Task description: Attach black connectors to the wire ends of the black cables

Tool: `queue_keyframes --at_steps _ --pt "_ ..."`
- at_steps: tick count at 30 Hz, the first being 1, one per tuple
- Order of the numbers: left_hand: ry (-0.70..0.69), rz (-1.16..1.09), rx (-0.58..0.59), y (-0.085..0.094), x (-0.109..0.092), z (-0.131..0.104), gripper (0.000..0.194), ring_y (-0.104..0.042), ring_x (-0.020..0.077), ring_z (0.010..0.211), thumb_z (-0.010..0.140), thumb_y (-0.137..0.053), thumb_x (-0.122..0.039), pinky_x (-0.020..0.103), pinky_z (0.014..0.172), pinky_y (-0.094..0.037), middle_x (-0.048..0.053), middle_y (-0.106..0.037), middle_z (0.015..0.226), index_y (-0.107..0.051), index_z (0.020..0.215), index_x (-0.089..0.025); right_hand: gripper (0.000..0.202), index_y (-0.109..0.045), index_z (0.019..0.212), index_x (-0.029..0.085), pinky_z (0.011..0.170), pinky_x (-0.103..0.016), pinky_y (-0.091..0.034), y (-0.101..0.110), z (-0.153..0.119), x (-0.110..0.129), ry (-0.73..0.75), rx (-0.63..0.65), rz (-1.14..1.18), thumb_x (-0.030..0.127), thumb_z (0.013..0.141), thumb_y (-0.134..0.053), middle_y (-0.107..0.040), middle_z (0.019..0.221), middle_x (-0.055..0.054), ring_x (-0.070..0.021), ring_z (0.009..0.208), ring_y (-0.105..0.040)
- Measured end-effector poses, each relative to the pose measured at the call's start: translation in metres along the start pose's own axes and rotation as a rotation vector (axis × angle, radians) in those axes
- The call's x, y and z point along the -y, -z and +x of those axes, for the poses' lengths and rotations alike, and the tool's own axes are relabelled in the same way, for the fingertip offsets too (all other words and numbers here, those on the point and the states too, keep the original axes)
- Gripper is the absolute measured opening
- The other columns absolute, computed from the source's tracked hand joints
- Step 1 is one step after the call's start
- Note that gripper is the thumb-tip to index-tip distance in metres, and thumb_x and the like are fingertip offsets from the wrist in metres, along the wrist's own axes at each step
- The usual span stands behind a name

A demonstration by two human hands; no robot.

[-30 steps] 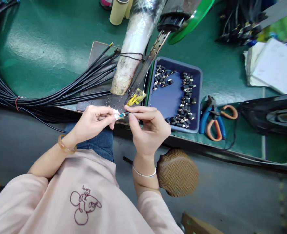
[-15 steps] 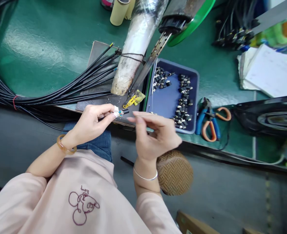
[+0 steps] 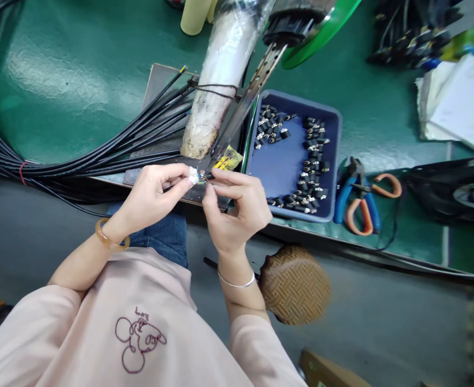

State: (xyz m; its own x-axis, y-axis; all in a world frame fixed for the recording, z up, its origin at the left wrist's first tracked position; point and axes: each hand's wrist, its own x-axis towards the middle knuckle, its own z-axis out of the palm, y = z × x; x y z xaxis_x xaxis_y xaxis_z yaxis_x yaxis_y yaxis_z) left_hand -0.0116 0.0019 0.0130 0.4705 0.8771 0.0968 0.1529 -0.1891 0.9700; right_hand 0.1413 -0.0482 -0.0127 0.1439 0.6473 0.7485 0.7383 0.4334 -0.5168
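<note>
White-wrapped fingertips of my left hand point(image 3: 156, 189) pinch a small piece with thin coloured wires point(image 3: 201, 178). Thumb and fingers of my right hand point(image 3: 237, 207) close from the other side on a small dark part at the wires, mostly hidden by the fingertips. Just above the hands are a yellow tag point(image 3: 228, 159), a metal bar point(image 3: 247, 99) and the tip of a white wrapped tube point(image 3: 207, 102). Black cables point(image 3: 112, 158) lie on a dark board point(image 3: 156, 80) to the left.
A blue tray point(image 3: 279, 166) on the green table point(image 3: 112, 32) holds several small black connectors. Right of it lie pliers point(image 3: 356, 196), then a black device point(image 3: 458, 185). Papers point(image 3: 462, 107) are at the upper right. A round woven stool point(image 3: 297, 285) stands below the table edge.
My right hand has moved left and up to meet my left hand, its fingers now closed at the wires. The view has shifted slightly, so the tray and pliers appear farther right.
</note>
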Motion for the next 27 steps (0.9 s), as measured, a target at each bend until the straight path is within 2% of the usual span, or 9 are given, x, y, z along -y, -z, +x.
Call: queue_keyframes --at_steps 11,18,23,25,27 --pt "-0.104 0.102 -0.024 0.002 -0.005 0.0 0.024 -0.047 0.0087 0.06 0.095 -0.057 -0.027 0.02 0.055 -0.037 0.001 -0.062 0.069 -0.069 0.08 -0.012 0.014 -0.066 0.084 0.023 0.073 -0.033 -0.065 0.0 0.005 0.003 -0.016 -0.027 0.019 0.011 0.083 -0.071 -0.077 0.094 -0.002 -0.0166 0.086 -0.074" --pt "-0.021 0.016 -0.005 0.002 -0.005 0.001 0.023 -0.047 0.0084 0.057 0.094 -0.058 -0.029 0.02 0.052 -0.037 0.001 -0.061 0.068 -0.069 0.081 -0.013 0.013 -0.061 0.083 0.024 0.07 -0.034 -0.067 0.001 0.003 0.004 0.01 -0.033 0.007 0.013 0.083 -0.069 -0.078 0.098 -0.003 -0.0183 0.086 -0.075" --pt "0.057 -0.018 0.06 0.007 -0.006 0.0 0.028 -0.045 0.0082 0.056 0.093 -0.061 -0.036 0.019 0.051 -0.037 0.0 -0.057 0.066 -0.068 0.08 -0.012 0.017 -0.06 0.084 0.024 0.071 -0.032 -0.066 0.003 -0.001 0.001 0.052 0.045 0.027 0.01 0.083 -0.07 -0.078 0.101 -0.004 -0.0177 0.086 -0.076" --pt "0.055 0.002 0.085 0.007 -0.006 -0.001 0.028 -0.042 0.008 0.055 0.093 -0.061 -0.036 0.02 0.051 -0.035 -0.001 -0.053 0.063 -0.068 0.079 -0.012 0.015 -0.061 0.088 0.024 0.072 -0.032 -0.065 0.004 -0.005 -0.001 0.027 0.055 0.051 0.011 0.085 -0.069 -0.078 0.099 -0.003 -0.0177 0.087 -0.076" --pt "0.028 0.043 0.087 0.007 -0.007 -0.003 0.026 -0.04 0.0077 0.054 0.094 -0.059 -0.032 0.02 0.05 -0.033 -0.002 -0.051 0.061 -0.069 0.079 -0.012 0.013 -0.062 0.095 0.025 0.066 -0.028 -0.062 0.007 -0.008 -0.002 -0.053 0.005 0.099 0.014 0.089 -0.065 -0.077 0.095 -0.001 -0.0159 0.081 -0.076"
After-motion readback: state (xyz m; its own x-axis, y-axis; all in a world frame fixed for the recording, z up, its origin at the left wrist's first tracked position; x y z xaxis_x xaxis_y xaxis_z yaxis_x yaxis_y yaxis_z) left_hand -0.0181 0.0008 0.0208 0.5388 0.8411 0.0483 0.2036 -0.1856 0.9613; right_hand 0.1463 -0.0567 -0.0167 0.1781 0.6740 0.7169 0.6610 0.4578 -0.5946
